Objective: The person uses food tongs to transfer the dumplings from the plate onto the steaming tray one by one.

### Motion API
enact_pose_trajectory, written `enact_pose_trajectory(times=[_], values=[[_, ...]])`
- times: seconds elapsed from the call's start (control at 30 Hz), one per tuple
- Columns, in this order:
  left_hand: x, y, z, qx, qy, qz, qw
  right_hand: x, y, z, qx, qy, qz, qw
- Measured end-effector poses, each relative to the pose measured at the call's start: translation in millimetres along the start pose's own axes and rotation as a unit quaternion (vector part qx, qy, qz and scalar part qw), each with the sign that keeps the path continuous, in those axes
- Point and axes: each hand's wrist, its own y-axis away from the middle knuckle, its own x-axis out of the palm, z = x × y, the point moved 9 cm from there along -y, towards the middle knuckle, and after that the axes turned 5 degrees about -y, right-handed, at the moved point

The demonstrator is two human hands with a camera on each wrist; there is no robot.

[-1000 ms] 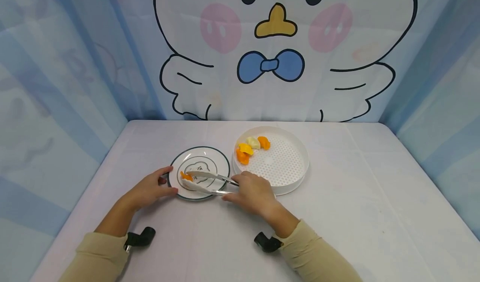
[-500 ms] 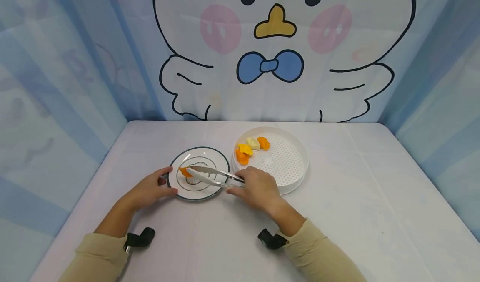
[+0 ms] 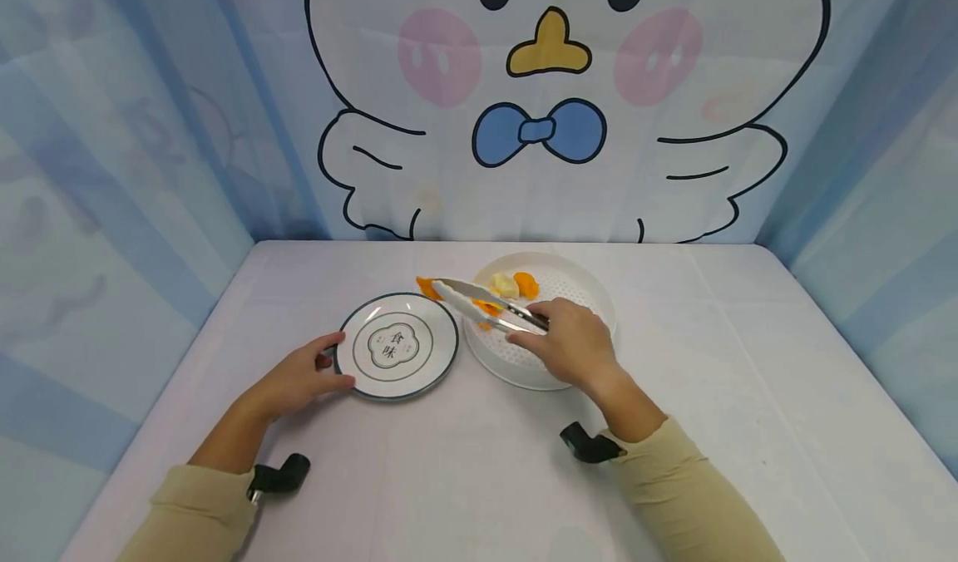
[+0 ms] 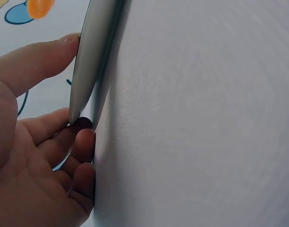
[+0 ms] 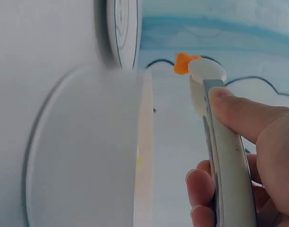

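Observation:
My left hand [image 3: 295, 379] holds the left rim of a white plate [image 3: 419, 329] with a dark edge and printed characters. In the left wrist view, its thumb and fingers [image 4: 55, 137] meet the plate's edge. My right hand [image 3: 572, 342] grips silver tongs with pale tips [image 3: 467, 300]. The tongs pinch an orange piece [image 3: 427, 287], raised above the gap between the plate and a round white perforated tray [image 3: 591, 292]. Inside the tray lie a pale yellow piece [image 3: 504, 285] and an orange piece [image 3: 527, 285]; the tongs partly cover other pieces there.
A white-covered table [image 3: 748, 362] carries the plate and tray, which stand side by side. Behind it hangs a curtain [image 3: 539, 196] with a cartoon figure, and blue curtains [image 3: 112, 213] flank the sides. Black mounts [image 3: 280, 472] sit at both wrists.
The tongs have lifted the orange piece off the plate, and my right hand has carried it up and right towards the tray. My left hand keeps its place at the plate.

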Motion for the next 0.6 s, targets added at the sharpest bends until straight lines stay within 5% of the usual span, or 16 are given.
enact_pose_trajectory(times=[0.6], values=[[-0.4, 0.0, 0.8, -0.005, -0.006, -0.005, 1.0000, -38.6, -0.5, -81.1, 0.097, 0.002, -0.028, 0.9948]])
